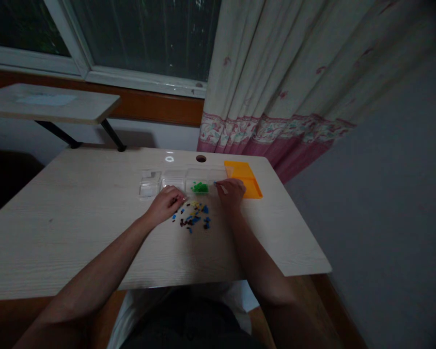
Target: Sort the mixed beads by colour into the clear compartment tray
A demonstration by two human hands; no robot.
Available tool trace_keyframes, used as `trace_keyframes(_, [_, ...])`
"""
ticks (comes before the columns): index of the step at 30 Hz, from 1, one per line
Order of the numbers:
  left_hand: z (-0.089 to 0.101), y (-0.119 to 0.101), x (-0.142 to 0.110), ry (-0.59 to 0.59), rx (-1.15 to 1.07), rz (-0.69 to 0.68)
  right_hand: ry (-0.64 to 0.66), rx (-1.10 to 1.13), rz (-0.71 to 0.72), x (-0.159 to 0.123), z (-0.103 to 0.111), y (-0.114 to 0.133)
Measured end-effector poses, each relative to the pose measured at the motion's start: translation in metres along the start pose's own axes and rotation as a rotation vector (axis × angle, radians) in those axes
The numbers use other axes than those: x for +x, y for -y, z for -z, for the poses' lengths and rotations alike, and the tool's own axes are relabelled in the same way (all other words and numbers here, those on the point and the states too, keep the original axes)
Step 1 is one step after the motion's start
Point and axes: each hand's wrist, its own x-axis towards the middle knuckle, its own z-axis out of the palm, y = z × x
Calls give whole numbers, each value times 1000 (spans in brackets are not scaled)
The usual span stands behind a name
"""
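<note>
Our right hand pinches a blue bit; left hand curled, can't tell its grip. Glossy clear tray near woodgrain worktop back edge, floral curtain behind.

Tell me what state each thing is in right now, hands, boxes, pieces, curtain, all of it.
Left hand: beside the loose pieces; whether it holds one, I cannot tell.
Right hand: pinching a small blue piece.
Clear boxes: in a row.
Green pieces: gathered in one box.
Loose pieces: scattered, colours mixed.
Orange tray: flat on the table.
Curtain: hanging in folds.
</note>
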Motion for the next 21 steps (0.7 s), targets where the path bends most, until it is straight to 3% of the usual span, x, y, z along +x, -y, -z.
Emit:
trace_keyframes(4, [1, -3, 0, 23, 27, -19, 27, -29, -63, 1, -4, -12])
trace_keyframes(13, [12, -2, 1, 50, 74, -31, 58, -28, -53, 0, -5, -12])
trace_keyframes(21, [20, 3, 1, 289, 104, -145, 8, 9, -11, 0, -5, -8])
